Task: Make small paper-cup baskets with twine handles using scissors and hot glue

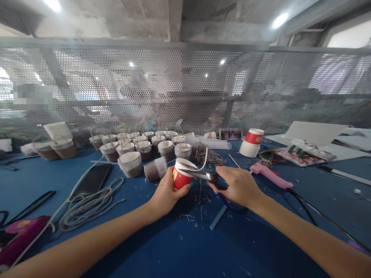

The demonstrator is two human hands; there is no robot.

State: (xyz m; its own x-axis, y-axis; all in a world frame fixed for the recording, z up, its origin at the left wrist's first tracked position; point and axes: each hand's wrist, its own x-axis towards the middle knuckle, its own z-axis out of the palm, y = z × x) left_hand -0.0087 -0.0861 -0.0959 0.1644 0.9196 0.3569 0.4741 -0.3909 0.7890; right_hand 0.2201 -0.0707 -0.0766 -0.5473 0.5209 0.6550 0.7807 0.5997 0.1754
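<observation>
My left hand [167,193] is wrapped round a red and white paper cup [182,180], held upright above the blue table. In my right hand [237,185] is a pair of scissors [209,176], its blades at the cup's rim. A thin white strip [205,160] cut from the rim curls up beside the blades. Just left of the cup, a cord-wrapped cup [155,168] lies on its side. Behind it stand several small cups with grey-brown lower halves, white upper bands and thin handles, one of them a two-tone cup [130,163] nearest to me.
A stack of paper cups [251,143] and a pink glue gun [271,175] with its cable are on the right. Leftward lie a dark phone [91,180], a coil of grey cord [91,206] and a magenta object [24,235]. A perforated metal screen [185,88] closes off the back.
</observation>
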